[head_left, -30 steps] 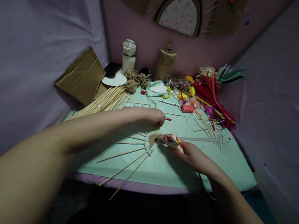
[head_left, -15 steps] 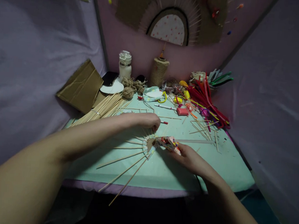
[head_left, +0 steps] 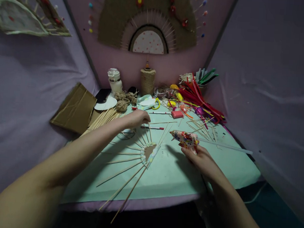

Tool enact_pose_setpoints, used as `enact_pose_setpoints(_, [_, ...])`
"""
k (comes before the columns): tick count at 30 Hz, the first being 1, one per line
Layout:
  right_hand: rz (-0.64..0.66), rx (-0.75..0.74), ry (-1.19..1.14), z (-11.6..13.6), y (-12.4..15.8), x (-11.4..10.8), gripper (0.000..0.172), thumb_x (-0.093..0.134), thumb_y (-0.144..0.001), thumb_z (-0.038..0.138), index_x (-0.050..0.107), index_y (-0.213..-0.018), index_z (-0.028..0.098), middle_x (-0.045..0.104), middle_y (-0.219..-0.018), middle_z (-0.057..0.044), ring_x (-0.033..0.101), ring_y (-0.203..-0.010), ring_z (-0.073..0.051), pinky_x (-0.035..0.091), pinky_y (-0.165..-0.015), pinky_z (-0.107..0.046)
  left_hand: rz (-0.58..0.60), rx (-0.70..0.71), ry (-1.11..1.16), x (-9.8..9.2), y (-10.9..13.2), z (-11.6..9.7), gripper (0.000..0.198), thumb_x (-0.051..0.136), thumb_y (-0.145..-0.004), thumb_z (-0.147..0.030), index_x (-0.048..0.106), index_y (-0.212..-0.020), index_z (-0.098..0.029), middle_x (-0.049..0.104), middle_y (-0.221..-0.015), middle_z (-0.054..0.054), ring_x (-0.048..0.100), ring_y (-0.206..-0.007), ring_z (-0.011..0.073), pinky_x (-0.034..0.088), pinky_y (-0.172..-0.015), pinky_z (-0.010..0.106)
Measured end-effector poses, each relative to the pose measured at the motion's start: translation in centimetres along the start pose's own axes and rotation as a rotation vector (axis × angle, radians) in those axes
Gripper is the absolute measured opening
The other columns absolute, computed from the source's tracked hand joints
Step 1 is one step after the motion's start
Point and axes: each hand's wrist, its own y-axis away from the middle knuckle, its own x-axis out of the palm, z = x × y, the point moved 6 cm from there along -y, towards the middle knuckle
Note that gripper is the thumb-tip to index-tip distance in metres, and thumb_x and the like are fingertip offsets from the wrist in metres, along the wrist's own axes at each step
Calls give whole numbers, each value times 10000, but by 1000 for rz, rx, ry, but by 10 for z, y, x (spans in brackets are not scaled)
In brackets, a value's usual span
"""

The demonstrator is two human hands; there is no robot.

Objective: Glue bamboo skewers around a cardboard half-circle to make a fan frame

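My right hand (head_left: pixel 199 158) is wrapped around a flower-patterned hot glue gun (head_left: pixel 188 141), with a long clear glue stick (head_left: pixel 228 145) sticking out of its back. The nozzle points left, apart from the work on the table. A small half-round cardboard piece (head_left: pixel 148 152) lies there with a pale patterned wrap along its edge, and several thin wooden sticks (head_left: pixel 120 174) fan out from it. Over the far side of the fan, my left hand (head_left: pixel 139 118) has its fingers closed at the upper end of one thin stick (head_left: pixel 150 132). Its fingertips are partly hidden.
A red-and-white pen (head_left: pixel 156 128) lies beyond the fan. Farther back are a stick bundle (head_left: pixel 103 119), folded cardboard (head_left: pixel 74 107), twine balls (head_left: pixel 121 105), a twine spool (head_left: pixel 147 80), a white jar (head_left: pixel 114 81) and red pipe cleaners (head_left: pixel 197 96). Loose sticks (head_left: pixel 199 128) lie at right.
My right hand has drawn the glue gun away from the cardboard piece, to the right. My left hand has moved away from the cardboard toward the stick's outer end. The view has tilted up.
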Motion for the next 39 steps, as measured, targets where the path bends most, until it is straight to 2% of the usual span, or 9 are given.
enact_pose_setpoints(3, [-42,34,-47,-10,0,-3,424,560,-771,525,653,-941,148,424,-462,53,389,-417,-117,311,-428,-261,35,-82,-28,10,-14,-21,221,566,-812,-224,728,-940,-145,715,-963,88,635,-893,181,437,-773,221])
enact_pose_setpoints(7, [-32,66,-76,-21,-2,-1,370,575,-767,513,641,-869,164,440,-457,52,395,-415,-113,299,-410,-251,108,-203,-54,32,-34,-45,342,529,-821,-397,731,-894,-131,716,-853,124,651,-809,231,461,-669,267])
enact_pose_setpoints(12, [48,20,-53,-22,-10,5,349,560,-786,480,650,-921,171,499,-529,37,427,-473,-119,330,-436,-241,198,-291,-98,49,-46,-61,350,579,-746,-365,712,-937,-104,699,-921,180,651,-884,272,482,-682,280])
enact_pose_setpoints(17, [170,-104,65,-4,-14,16,292,555,-775,432,672,-892,192,556,-619,20,503,-608,-156,398,-559,-262,261,-314,-108,53,-49,-61,318,601,-714,-325,711,-935,-125,704,-926,160,652,-903,252,482,-693,242])
enact_pose_setpoints(22, [270,-162,61,7,-12,28,255,543,-782,392,658,-858,177,594,-717,13,523,-689,-161,410,-643,-266,285,-335,-93,49,-47,-58,342,559,-739,-332,712,-948,-109,708,-916,152,654,-877,236,475,-677,225])
enact_pose_setpoints(28, [320,-212,59,11,-10,38,248,526,-803,382,640,-858,168,612,-758,-1,534,-728,-169,418,-673,-269,271,-352,-61,46,-41,-53,344,549,-741,-294,710,-967,-91,707,-909,163,654,-876,241,482,-702,238])
enact_pose_setpoints(39, [321,-245,129,11,-10,43,262,515,-827,369,638,-924,159,654,-842,-28,556,-766,-189,440,-689,-287,217,-353,-16,52,-37,-52,341,585,-732,-273,701,-1004,-103,698,-970,178,647,-953,265,498,-749,255])
